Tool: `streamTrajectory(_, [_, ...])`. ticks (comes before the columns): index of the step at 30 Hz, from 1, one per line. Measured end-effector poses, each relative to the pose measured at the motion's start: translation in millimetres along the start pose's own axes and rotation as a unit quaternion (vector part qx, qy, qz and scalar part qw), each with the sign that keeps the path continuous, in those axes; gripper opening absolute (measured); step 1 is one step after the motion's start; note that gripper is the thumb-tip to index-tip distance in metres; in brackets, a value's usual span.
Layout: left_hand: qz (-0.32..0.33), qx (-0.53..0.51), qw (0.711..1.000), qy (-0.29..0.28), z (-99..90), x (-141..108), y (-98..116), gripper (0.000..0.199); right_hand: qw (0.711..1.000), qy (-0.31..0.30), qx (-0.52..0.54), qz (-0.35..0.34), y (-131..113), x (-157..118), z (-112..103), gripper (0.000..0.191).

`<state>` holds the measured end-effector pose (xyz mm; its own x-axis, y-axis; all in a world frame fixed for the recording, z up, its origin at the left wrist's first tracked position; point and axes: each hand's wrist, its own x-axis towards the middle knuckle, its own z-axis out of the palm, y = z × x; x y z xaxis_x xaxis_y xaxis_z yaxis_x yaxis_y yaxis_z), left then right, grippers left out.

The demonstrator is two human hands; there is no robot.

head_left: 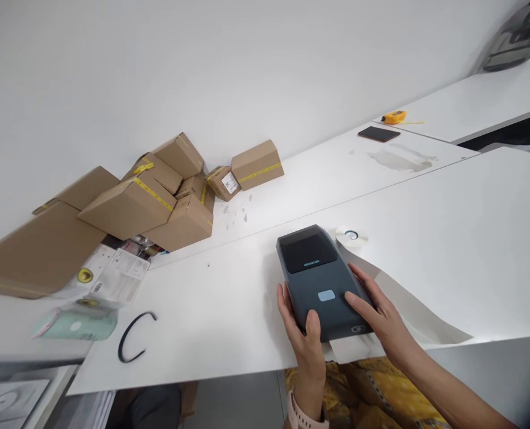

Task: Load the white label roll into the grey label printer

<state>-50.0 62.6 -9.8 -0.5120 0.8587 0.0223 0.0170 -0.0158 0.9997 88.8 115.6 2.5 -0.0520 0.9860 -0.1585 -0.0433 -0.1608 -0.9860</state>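
A dark blue-grey boxy device [321, 280] with a black panel at its far end and a pale blue button [326, 295] is held between my two hands over the white table. My left hand [304, 336] grips its left near corner, thumb lying on the top face and fingers along the side. My right hand [378, 310] holds the right side, its thumb on the top face right of the button. Just past the device sits a small white roll [351, 236]. A pale strip [421, 304] stretches along the right and toward the table's front edge.
Cardboard boxes [130, 202] are piled at the back left. A black curved band [133, 336], a mint green pouch [79, 322] and clear packaging [121, 277] lie left. Far right are a dark phone-like slab [378, 134] and a yellow tape measure [394, 117].
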Motion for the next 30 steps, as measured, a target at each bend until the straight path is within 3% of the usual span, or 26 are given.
streamTrajectory(8, [0.045, 0.030, 0.999, 0.008, 2.8, 4, 2, 0.065, 0.999, 0.017, 0.001, -0.034, 2, -3, 0, 0.068])
streamTrajectory(12, [0.034, 0.034, 0.999, -0.004, -4.2, -2, 3, 0.068, 0.982, 0.022, -0.074, -0.173, 7, 0, -2, 0.051])
streamTrajectory(15, [-0.013, 0.036, 0.997, 0.065, -17.2, -25, -7, 0.065, 0.950, -0.003, -0.139, -0.280, 11, -1, -11, 0.036])
streamTrajectory(17, [-0.067, 0.034, 0.991, 0.110, -23.2, -45, -16, 0.057, 0.940, -0.025, -0.155, -0.303, 13, -5, -17, 0.039])
streamTrajectory(19, [-0.143, 0.015, 0.989, 0.040, -22.2, -62, -20, 0.061, 0.935, -0.037, -0.168, -0.310, 16, -10, -20, 0.046])
streamTrajectory(22, [-0.256, -0.052, 0.961, -0.091, -7.3, -70, -14, 0.070, 0.924, -0.041, -0.195, -0.326, 16, -15, -21, 0.050])
streamTrajectory(25, [-0.297, -0.088, 0.944, -0.109, 11.1, -64, -1, 0.072, 0.910, -0.042, -0.221, -0.349, 15, -16, -22, 0.049])
streamTrajectory(30, [-0.285, -0.103, 0.948, -0.101, 23.4, -59, 0, 0.070, 0.900, -0.048, -0.225, -0.371, 14, -14, -23, 0.044])
